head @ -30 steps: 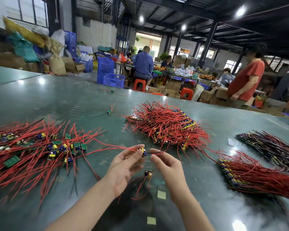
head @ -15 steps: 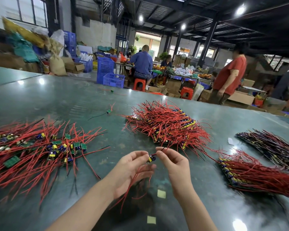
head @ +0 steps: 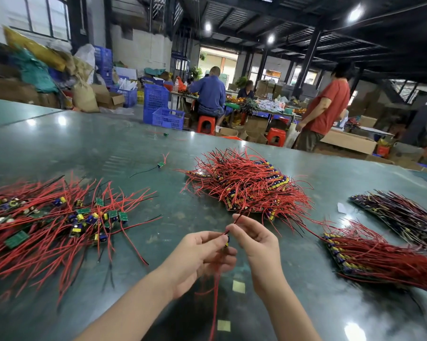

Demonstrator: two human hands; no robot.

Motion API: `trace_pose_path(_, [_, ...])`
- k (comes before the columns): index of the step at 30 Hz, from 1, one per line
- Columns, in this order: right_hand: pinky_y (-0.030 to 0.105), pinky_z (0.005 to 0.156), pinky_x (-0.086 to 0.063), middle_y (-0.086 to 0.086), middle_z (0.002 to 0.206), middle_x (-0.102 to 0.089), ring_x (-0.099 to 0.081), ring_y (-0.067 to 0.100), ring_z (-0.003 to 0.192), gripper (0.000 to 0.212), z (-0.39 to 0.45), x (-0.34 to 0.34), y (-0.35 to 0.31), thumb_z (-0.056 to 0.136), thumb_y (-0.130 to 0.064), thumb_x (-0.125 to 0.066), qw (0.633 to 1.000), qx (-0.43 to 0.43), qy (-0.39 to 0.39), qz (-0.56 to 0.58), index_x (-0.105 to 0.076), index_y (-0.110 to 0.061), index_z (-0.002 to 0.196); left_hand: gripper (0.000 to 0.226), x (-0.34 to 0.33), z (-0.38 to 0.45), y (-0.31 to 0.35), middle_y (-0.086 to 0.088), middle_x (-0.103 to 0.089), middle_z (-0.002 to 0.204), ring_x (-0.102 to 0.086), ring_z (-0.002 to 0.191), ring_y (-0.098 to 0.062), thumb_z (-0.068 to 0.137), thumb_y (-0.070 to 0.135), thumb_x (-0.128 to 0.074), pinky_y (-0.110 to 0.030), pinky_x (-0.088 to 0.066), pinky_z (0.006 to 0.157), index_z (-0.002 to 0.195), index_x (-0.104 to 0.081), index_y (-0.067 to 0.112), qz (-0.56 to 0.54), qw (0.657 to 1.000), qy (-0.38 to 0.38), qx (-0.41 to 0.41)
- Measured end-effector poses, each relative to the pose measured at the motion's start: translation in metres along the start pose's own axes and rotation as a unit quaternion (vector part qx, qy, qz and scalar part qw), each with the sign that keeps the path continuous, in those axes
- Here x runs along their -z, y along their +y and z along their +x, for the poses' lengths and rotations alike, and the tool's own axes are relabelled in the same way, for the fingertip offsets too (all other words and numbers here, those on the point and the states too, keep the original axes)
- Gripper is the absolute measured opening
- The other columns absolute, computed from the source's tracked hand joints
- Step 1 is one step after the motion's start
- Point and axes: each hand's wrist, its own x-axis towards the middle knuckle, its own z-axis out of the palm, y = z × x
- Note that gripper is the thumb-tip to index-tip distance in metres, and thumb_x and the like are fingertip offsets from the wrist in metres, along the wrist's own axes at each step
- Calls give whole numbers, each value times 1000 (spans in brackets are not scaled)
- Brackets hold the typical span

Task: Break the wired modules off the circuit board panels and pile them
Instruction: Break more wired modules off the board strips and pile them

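My left hand (head: 202, 254) and my right hand (head: 254, 237) meet above the table, both pinching a small wired module (head: 226, 239) with blue and yellow parts. Its red wires hang down below my left hand and one red lead sticks up past my right fingertips. A loose pile of separated modules (head: 60, 217) with red wires spreads at the left. A stack of wired panels (head: 249, 185) lies straight ahead. Another red-wired panel stack (head: 379, 257) sits at the right.
A dark-wired panel stack (head: 404, 215) lies far right. One stray module (head: 161, 164) sits on the green table (head: 109, 148), another further back. Small yellow squares (head: 238, 286) lie near me. Beyond the table, a person in red stands and others sit among crates and boxes.
My hands have closed together and drifted slightly right; the module's wires, earlier stretched toward the left pile, now hang under my left hand. The person in red walked left.
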Motion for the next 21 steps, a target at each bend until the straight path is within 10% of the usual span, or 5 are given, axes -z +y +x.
trace_pose_path(5, [16,53,-48,-1,66,-71,-61,5,57,12,0,0,2,79,-3,-70,996,-63,-3,-61,-74,-14,82,15,-2,1,-6,-17,-71,81,-69,63,-18,94,8,-52,-25,-56,56,98,-62,-2,33,998,-22,46])
trace_pose_path(10, [16,32,-35,-2,45,-53,-43,8,33,12,5,4,3,85,-2,-58,951,-275,-11,142,-63,-6,95,22,0,-2,-2,-17,-72,89,-71,70,-20,91,4,-54,-27,-57,60,88,-75,7,38,995,-80,37])
trace_pose_path(21, [30,69,-52,1,67,-66,-60,16,67,5,1,-2,8,81,-9,-69,995,-92,-28,-24,-72,-11,78,34,6,5,5,1,-50,53,-24,34,-3,96,31,-45,-13,-14,36,80,-67,10,87,993,-13,74])
